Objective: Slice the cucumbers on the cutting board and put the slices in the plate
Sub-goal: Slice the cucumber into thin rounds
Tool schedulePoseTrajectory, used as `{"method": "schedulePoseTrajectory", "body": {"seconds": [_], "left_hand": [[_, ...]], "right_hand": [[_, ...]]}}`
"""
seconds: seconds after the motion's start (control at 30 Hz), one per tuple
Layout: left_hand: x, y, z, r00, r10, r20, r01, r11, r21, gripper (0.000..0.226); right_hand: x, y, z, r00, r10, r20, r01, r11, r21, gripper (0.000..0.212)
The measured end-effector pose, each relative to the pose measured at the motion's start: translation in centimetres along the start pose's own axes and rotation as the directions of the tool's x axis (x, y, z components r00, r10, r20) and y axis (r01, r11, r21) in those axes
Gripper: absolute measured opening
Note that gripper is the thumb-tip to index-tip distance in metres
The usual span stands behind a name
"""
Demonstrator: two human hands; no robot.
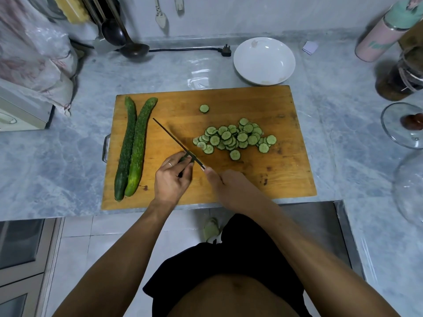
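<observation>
A wooden cutting board (263,104) lies on the marble counter. Two whole cucumbers (131,147) lie side by side along its left part. A pile of cucumber slices (235,138) sits right of centre, with one stray slice (204,108) further back. My left hand (171,179) pinches a short cucumber end stub (184,158) against the board. My right hand (231,186) grips the handle of a knife (174,140), whose blade stands edge-down right at the stub. A white plate (264,60) stands behind the board, with no slices in it.
A black ladle (128,45) and a power plug (225,51) lie at the back of the counter. A pink bottle (377,40), a dark jar (402,76) and a glass lid (405,124) stand at the right. A covered appliance (29,83) sits at the left.
</observation>
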State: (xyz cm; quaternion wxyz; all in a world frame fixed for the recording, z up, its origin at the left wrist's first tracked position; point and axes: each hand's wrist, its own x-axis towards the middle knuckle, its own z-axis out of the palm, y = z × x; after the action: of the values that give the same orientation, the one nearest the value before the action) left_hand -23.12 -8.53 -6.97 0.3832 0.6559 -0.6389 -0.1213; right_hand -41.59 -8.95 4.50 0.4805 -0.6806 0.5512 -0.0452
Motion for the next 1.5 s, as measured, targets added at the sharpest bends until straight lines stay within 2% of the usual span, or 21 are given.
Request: {"method": "schedulePoseTrajectory", "body": {"seconds": [0.27, 0.57, 0.73, 0.93, 1.13, 1.3, 1.4, 1.5], "left_hand": [[0.2, 0.1, 0.1, 0.999, -0.034, -0.002, 0.035, 0.999, 0.035, 0.017], [0.1, 0.6, -0.3, 0.998, -0.070, -0.001, 0.070, 0.997, -0.021, 0.022], [0.0, 1.0, -0.4, 0.996, -0.089, -0.004, 0.088, 0.996, -0.033, 0.017], [-0.2, 1.4, -0.6, 0.993, -0.116, 0.003, 0.116, 0.991, -0.065, 0.036], [-0.1, 1.0, -0.3, 0.988, -0.153, -0.004, 0.152, 0.986, -0.072, 0.020], [-0.1, 1.0, -0.2, 0.992, -0.121, -0.022, 0.119, 0.990, -0.070, 0.021], [-0.1, 1.0, -0.2, 0.993, -0.118, -0.008, 0.117, 0.991, -0.058, 0.029], [-0.1, 0.8, -0.1, 0.992, -0.126, 0.004, 0.126, 0.991, -0.046, 0.026]], "right_hand": [[2.1, 0.4, 1.2, 1.000, -0.004, -0.001, 0.004, 0.998, -0.058, 0.060], [1.1, 0.7, 0.1, 1.000, -0.003, -0.022, 0.004, 1.000, 0.020, 0.062], [-0.4, 0.7, -0.4, 0.998, -0.065, -0.015, 0.065, 0.998, -0.007, 0.062], [-0.7, 0.5, -0.2, 0.999, -0.053, -0.008, 0.053, 0.998, -0.042, 0.064], [-0.5, 0.1, -0.2, 0.998, -0.067, -0.017, 0.066, 0.998, -0.022, 0.064], [0.6, 0.0, 0.1, 0.999, -0.048, -0.013, 0.048, 0.998, -0.027, 0.064], [1.4, -0.1, 0.6, 0.999, -0.045, 0.009, 0.046, 0.997, -0.063, 0.063], [2.2, 0.1, 1.1, 1.000, -0.025, 0.000, 0.025, 0.997, -0.069, 0.062]]}}
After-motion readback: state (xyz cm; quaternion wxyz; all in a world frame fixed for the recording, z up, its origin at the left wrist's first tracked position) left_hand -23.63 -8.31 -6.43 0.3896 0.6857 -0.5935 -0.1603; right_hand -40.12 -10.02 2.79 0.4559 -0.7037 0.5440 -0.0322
